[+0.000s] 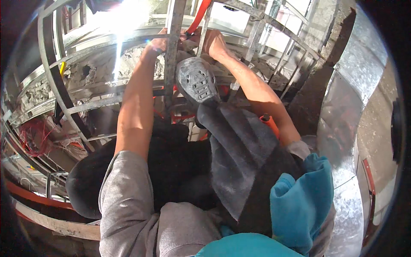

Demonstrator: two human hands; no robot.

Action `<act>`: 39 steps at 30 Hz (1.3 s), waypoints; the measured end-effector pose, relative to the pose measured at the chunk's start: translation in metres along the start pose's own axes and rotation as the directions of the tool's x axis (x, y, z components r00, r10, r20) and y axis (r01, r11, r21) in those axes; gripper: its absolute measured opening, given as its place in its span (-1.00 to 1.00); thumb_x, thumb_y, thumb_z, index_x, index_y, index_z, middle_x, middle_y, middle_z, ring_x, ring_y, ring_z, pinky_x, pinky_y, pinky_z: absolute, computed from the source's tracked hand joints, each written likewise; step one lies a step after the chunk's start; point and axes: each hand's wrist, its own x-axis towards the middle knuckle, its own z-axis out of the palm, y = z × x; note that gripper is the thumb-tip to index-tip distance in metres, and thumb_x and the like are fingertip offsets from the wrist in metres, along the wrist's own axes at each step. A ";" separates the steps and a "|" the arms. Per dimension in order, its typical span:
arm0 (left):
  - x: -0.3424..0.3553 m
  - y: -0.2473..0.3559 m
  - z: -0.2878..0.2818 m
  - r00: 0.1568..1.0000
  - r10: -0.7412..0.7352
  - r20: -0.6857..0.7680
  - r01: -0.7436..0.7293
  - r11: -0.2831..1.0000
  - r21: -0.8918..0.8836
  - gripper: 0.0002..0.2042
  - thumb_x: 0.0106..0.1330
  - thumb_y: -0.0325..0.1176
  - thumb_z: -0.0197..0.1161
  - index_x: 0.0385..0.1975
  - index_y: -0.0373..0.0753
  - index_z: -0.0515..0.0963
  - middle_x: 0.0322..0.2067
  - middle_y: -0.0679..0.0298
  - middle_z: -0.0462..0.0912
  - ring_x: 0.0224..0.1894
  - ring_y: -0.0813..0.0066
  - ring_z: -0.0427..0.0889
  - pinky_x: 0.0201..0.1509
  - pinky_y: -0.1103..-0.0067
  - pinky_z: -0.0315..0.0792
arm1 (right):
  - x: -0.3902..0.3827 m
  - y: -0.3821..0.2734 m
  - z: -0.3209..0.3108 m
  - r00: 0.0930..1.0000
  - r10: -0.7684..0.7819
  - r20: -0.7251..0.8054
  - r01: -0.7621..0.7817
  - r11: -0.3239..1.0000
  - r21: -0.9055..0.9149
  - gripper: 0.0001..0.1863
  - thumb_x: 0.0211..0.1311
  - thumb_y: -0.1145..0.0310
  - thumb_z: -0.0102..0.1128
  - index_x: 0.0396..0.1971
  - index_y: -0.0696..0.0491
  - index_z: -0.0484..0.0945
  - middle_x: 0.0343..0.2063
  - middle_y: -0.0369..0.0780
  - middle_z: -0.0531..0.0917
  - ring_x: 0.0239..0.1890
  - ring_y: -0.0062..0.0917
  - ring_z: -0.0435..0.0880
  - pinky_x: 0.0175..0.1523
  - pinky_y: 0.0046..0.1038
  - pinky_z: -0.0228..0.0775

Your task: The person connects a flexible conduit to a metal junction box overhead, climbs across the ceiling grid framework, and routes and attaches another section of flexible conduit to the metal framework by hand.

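Both of my arms stretch forward into a metal frame point(172, 55). My left hand point(159, 42) is partly behind an upright bar, its fingers curled in. My right hand point(213, 42) is bent inward toward it, also with closed fingers. Between the hands is the dark lower end of an orange strip or tube point(199, 16), which rises past the upper bars. What exactly the fingers grip is hidden by the bars and by glare. Just below the hands, my grey dusty shoe point(196, 79) rests among the bars.
Broken concrete point(87, 70) lies behind the bars. Red wires point(36, 137) bunch at the left. Sheet-metal ducting point(338, 124) runs down the right side. An orange tube end point(269, 125) shows beside my right forearm. Teal cloth point(302, 201) hangs near my right knee.
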 end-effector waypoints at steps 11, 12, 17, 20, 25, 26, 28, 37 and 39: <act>-0.011 0.040 0.025 0.994 -0.035 -0.107 0.024 0.995 -0.101 -0.57 0.38 -0.39 0.26 0.25 -0.20 0.49 -0.06 0.29 0.69 -0.19 0.46 0.69 -0.11 0.55 0.64 | 0.039 0.019 0.003 0.984 -0.151 0.093 0.130 0.971 0.201 -0.72 0.23 0.50 0.31 -0.06 0.01 0.66 -0.14 -0.17 0.74 -0.04 -0.45 0.73 0.08 -0.37 0.57; -0.001 0.049 0.048 0.995 0.071 -0.064 -0.054 0.971 0.233 -0.55 0.36 -0.39 0.29 0.26 -0.18 0.49 -0.08 0.32 0.68 -0.19 0.47 0.68 -0.11 0.55 0.63 | 0.035 0.038 -0.007 0.988 -0.124 0.093 0.108 0.981 0.164 -0.72 0.23 0.50 0.31 -0.06 0.01 0.66 -0.14 -0.17 0.74 -0.04 -0.45 0.73 0.08 -0.37 0.57; -0.019 0.050 0.009 0.995 -0.060 -0.081 0.049 0.990 -0.132 -0.60 0.35 -0.29 0.31 0.17 -0.14 0.53 -0.13 0.37 0.66 -0.17 0.51 0.64 -0.10 0.50 0.59 | 0.056 0.008 0.013 0.957 -0.275 0.093 0.142 0.723 0.677 -0.70 0.19 0.57 0.31 -0.08 0.00 0.63 -0.23 -0.21 0.73 -0.10 -0.40 0.73 0.05 -0.34 0.57; 0.000 0.027 0.000 0.943 -0.239 -0.233 0.201 0.964 -0.175 -0.68 0.27 -0.32 0.33 0.03 -0.14 0.59 -0.18 0.33 0.67 -0.21 0.44 0.66 -0.11 0.43 0.59 | 0.054 0.011 0.011 0.965 -0.255 0.065 0.190 0.847 0.497 -0.70 0.18 0.56 0.33 -0.08 -0.01 0.63 -0.20 -0.23 0.73 -0.09 -0.39 0.73 0.05 -0.34 0.57; 0.019 -0.014 -0.051 0.953 0.264 -0.148 -0.162 0.858 0.487 -0.74 -0.07 -0.50 0.38 -0.30 -0.17 0.66 -0.34 0.16 0.70 -0.26 0.18 0.68 -0.16 0.36 0.61 | 0.047 -0.008 0.011 0.972 -0.229 -0.051 0.213 0.774 0.597 -0.66 0.13 0.50 0.41 -0.06 -0.04 0.63 -0.16 -0.25 0.74 -0.09 -0.40 0.72 0.05 -0.34 0.56; 0.011 -0.010 -0.069 0.920 0.392 -0.006 -0.282 0.674 0.682 -0.74 -0.16 -0.54 0.39 -0.38 -0.18 0.68 -0.38 0.12 0.70 -0.26 0.11 0.68 -0.18 0.35 0.61 | 0.046 -0.022 0.013 0.966 -0.248 -0.079 0.243 0.752 0.613 -0.65 0.12 0.49 0.43 -0.06 -0.04 0.63 -0.16 -0.25 0.74 -0.08 -0.41 0.72 0.04 -0.34 0.56; 0.011 -0.020 -0.069 0.864 0.477 0.162 -0.401 0.458 0.793 -0.74 -0.24 -0.58 0.40 -0.46 -0.19 0.69 -0.42 0.07 0.70 -0.26 0.05 0.68 -0.19 0.34 0.62 | 0.031 -0.031 0.009 0.968 -0.225 -0.108 0.235 0.671 0.704 -0.65 0.12 0.44 0.47 -0.06 -0.03 0.65 -0.15 -0.24 0.75 -0.08 -0.44 0.73 0.04 -0.36 0.55; -0.019 0.034 -0.050 0.960 0.233 -0.153 -0.060 0.708 0.703 -0.59 0.45 0.00 0.19 -0.01 -0.25 0.59 -0.26 0.25 0.67 -0.28 0.52 0.63 -0.21 0.55 0.49 | 0.035 -0.051 0.003 0.990 -0.087 -0.109 0.129 0.872 0.473 -0.76 0.19 0.33 0.46 -0.19 0.10 0.72 -0.25 -0.21 0.79 -0.19 -0.44 0.77 -0.01 -0.35 0.58; -0.007 0.048 0.012 0.964 0.266 0.015 -0.109 0.342 0.933 -0.74 0.26 -0.30 0.19 -0.16 -0.29 0.64 -0.35 0.06 0.68 -0.22 0.20 0.69 -0.14 0.37 0.55 | 0.018 -0.017 -0.008 0.993 -0.017 -0.114 0.078 0.826 0.558 -0.76 0.18 0.35 0.46 -0.18 0.12 0.71 -0.26 -0.19 0.79 -0.20 -0.44 0.77 -0.02 -0.35 0.58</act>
